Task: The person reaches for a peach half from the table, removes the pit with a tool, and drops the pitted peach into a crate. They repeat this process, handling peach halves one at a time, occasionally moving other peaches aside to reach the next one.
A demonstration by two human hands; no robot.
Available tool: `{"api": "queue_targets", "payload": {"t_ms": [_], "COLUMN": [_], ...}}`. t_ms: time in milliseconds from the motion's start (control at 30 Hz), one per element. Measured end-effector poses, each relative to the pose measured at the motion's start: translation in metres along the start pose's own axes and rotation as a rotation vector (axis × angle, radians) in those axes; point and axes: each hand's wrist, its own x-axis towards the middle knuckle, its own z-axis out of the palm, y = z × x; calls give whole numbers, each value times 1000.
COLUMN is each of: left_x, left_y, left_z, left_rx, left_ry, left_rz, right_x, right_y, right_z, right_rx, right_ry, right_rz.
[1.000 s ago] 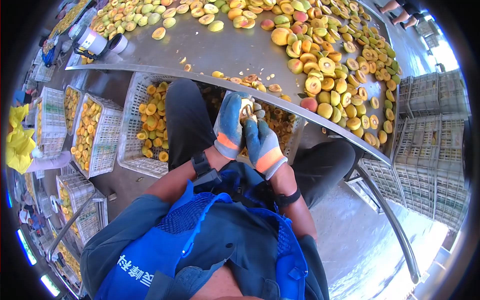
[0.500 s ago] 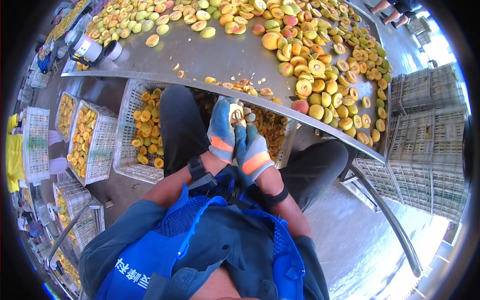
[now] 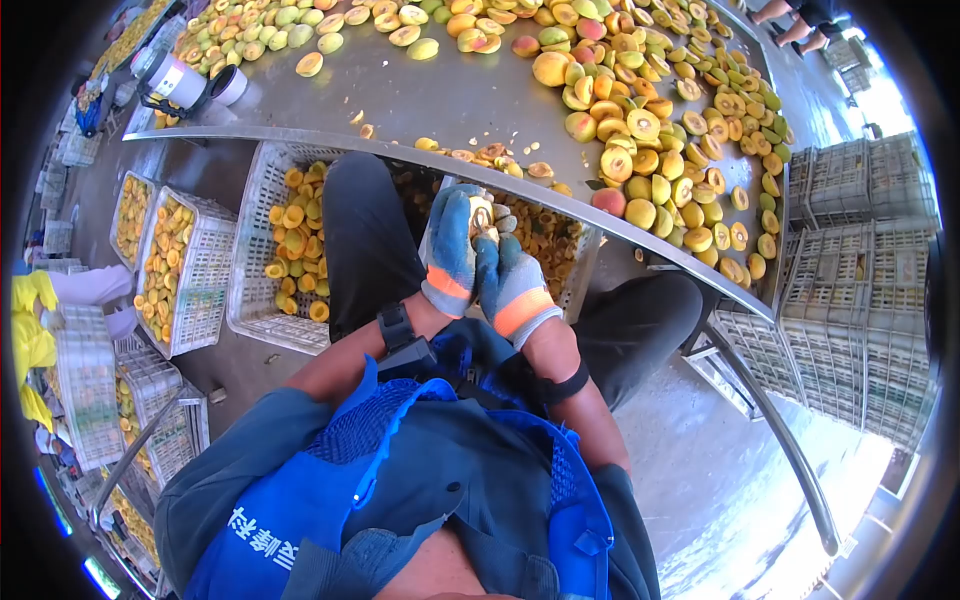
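Gloved in blue, grey and orange, my left hand [image 3: 450,245] is wrapped round a halved fruit [image 3: 481,214] whose brown pit hollow faces up. My right hand [image 3: 510,280], in a matching glove, is closed against the fruit's near side; its fingertips touch the fruit, and whether it grips a tool is hidden. Both hands are between my knees, just below the edge of the metal table [image 3: 420,95]. Under them is a crate of fruit pieces [image 3: 555,240]. Many halved yellow-green fruits [image 3: 640,160] lie on the table.
To the left stand a crate of fruit halves [image 3: 300,240] and another filled crate [image 3: 170,265]. A metal cup [image 3: 228,85] lies at the table's left. Stacked crates [image 3: 850,290] rise at the right. A person in yellow [image 3: 35,330] is at the far left.
The view has shifted slightly. Both hands stay together around the fruit, with small finger movements. The person in yellow at the far left has moved, and an arm now reaches over the crate there.
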Motion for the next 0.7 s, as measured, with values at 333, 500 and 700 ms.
{"api": "queue_targets", "payload": {"t_ms": [333, 500, 700], "left_x": [6, 13, 17], "left_y": [3, 13, 9], "left_z": [-7, -4, -20], "left_rx": [-60, -175, -163], "left_ry": [45, 38, -78], "left_rz": [-169, -283, -325], "right_x": [-1, -1, -2], "right_y": [7, 6, 8], "right_z": [6, 2, -17], "right_rx": [154, 331, 689], "right_ry": [-25, -49, -367], "right_rz": [-41, -20, 175]}}
